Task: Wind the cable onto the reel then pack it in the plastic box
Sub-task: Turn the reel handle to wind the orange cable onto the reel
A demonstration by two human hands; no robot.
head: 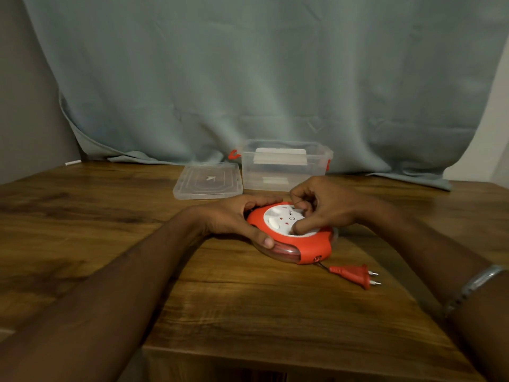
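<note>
- On the wooden desk [248, 312], close to the person, lies a round orange cable reel [292, 235] with a white socket face on top and a clear rim around its edge.
- Inside that clear rim the orange cable [278, 250] shows as wound coils.
- From an opening at the reel's near right side a short dark length of cord runs out to an orange two-pin plug [354, 274], which lies flat on the desk just beside the reel, pins pointing right.
- At the reel's left edge the left hand [234, 219] is cupped around it: fingers curl over the far side, the thumb presses on the near rim, so the hand is closed on the reel and holds it against the desk.
- Over the white face sits the right hand [325, 209], fingers bent and gathered, the thumb and fingertips pressed down on the centre part; whether they pinch a knob or only press on it cannot be told.
- On the right forearm is a silver bangle [473, 285].
- Behind the reel, near the back of the desk, stands the clear plastic box [286, 166], open at the top, with orange latches at its ends and a white label showing through its wall.
- Just left of the box, touching or nearly touching it, its clear lid [208, 181] lies flat on the desk.
- Along the back hangs a grey-green curtain [261, 78], its hem resting on the desk behind the box.
</note>
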